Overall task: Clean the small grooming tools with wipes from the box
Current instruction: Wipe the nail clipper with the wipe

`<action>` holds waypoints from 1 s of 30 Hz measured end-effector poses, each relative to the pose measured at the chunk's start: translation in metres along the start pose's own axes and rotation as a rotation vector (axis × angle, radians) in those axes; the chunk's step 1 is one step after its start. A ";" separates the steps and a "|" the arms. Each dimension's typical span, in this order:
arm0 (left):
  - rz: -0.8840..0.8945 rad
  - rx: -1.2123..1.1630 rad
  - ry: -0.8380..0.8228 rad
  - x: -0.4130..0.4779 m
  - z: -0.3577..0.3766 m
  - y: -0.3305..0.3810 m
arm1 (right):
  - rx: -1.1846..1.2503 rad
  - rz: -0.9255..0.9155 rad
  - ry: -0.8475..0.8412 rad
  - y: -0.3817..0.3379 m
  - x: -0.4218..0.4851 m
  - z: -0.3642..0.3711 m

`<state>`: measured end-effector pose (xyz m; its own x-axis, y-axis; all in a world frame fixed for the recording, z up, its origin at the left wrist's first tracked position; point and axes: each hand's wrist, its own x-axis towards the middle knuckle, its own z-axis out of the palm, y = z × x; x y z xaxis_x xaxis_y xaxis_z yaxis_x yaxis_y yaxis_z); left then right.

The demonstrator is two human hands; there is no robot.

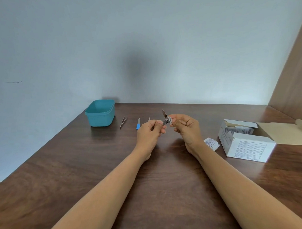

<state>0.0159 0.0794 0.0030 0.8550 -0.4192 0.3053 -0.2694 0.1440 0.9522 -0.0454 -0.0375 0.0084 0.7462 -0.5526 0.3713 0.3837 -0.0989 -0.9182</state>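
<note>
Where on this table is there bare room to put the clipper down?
Free: the table between the two forearms; the wide stretch in front of the teal container; the strip behind the right hand, toward the wall. Crowded: tweezers and nail file by the left hand, torn packet beside the wipe box.

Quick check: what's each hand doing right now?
Left hand: closed, pinching the nail clipper.
Right hand: closed, pinching a wipe against the clipper.

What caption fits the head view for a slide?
Left hand holds a nail clipper, right hand presses a wipe to it; tweezers, file, tub and open box lie on the table.
</note>
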 end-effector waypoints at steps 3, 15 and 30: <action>0.005 0.001 0.003 -0.001 0.000 0.001 | -0.037 -0.010 0.005 0.001 0.000 0.001; -0.006 0.022 0.033 0.000 0.000 0.000 | 0.040 -0.002 -0.046 0.003 0.002 -0.002; -0.005 0.056 0.016 -0.002 -0.001 -0.001 | 0.038 -0.056 -0.019 -0.003 -0.003 0.002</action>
<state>0.0149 0.0806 0.0013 0.8633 -0.4053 0.3007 -0.2893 0.0909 0.9529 -0.0479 -0.0334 0.0106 0.7327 -0.5314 0.4251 0.4453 -0.0981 -0.8900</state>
